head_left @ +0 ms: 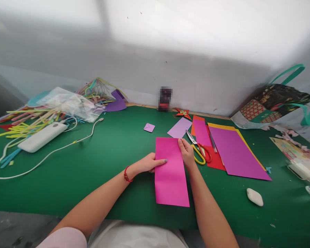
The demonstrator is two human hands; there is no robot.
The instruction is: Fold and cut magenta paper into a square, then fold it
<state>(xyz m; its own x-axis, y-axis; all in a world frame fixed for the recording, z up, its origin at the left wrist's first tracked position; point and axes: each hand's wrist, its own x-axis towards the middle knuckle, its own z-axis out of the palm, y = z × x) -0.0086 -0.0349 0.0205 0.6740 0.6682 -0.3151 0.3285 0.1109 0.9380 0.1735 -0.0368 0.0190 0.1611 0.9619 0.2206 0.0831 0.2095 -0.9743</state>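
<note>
A bright pink sheet of paper (pixel 170 182), long and narrow, is held up over the near part of the green table. My left hand (pixel 148 162) grips its left edge, with the thumb lying across the front and the other fingers behind. At the upper right corner my right hand (pixel 186 151) pinches the same sheet. Just beyond the right hand lie scissors (pixel 200 151) with one red and one yellow handle. A small folded lilac paper (pixel 149 127) and a flat lilac sheet (pixel 180 127) rest farther back.
Purple paper (pixel 240 151) and other coloured sheets lie to the right with a pen (pixel 212 142). A white case (pixel 255 197) sits near right, a bag (pixel 268 106) behind. Leftward are a white power bank (pixel 42 136), its cable (pixel 59 148) and heaped paper strips (pixel 28 119).
</note>
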